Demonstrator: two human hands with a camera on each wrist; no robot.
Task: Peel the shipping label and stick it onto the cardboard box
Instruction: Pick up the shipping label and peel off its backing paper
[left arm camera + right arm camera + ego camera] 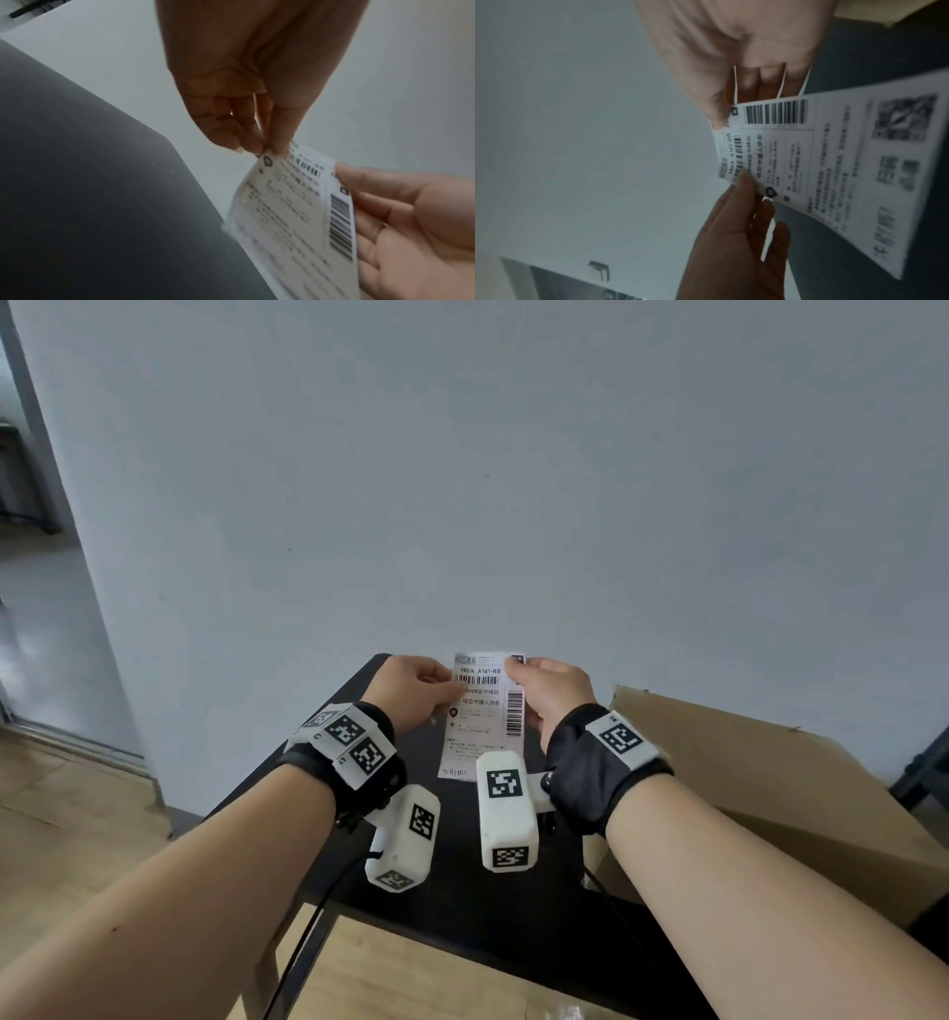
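Grey-white wall (513, 480): fills the upper two thirds of the head view, behind everything else.
Wood floor (77, 814): pale planks at the lower left of the head view.
Cardboard box (770, 778): brown, at the right edge of the head view, standing on the right end of the table, one flap raised toward the wall.
Black table (493, 906): dark top in the lower middle of the head view, under both wrists.
Shipping label (485, 711): white sheet printed with barcodes and text, held above the table in the centre of the head view, just left of the box and not touching it.
Left hand (411, 690): thumb and fingertips pinch the label's upper left edge; the left wrist view shows the pinch (270, 146) at the paper's corner.
Right hand (549, 695): thumb on the front at the upper right corner, fingers curled behind the sheet, gripping it.
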